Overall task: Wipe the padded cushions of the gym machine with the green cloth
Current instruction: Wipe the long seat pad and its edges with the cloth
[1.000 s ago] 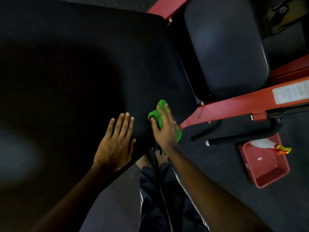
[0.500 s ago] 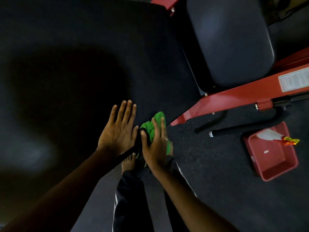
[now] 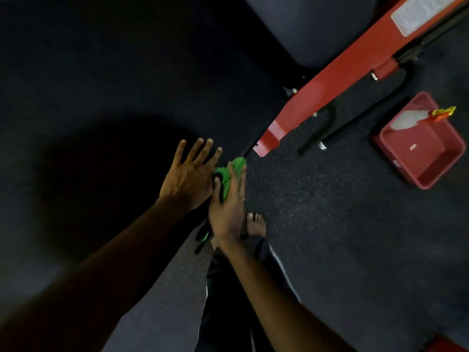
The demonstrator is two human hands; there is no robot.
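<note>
Along the right edge of the big black cushion my right hand has slid up beside my left hand, which lies flat with fingers spread; straight right fingers press the green cloth against that edge.

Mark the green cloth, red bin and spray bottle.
green cloth [image 3: 237, 164]: head view, exposed upper fold.
red bin [image 3: 436, 161]: head view, bare inner floor.
spray bottle [image 3: 407, 120]: head view, white body.
</note>
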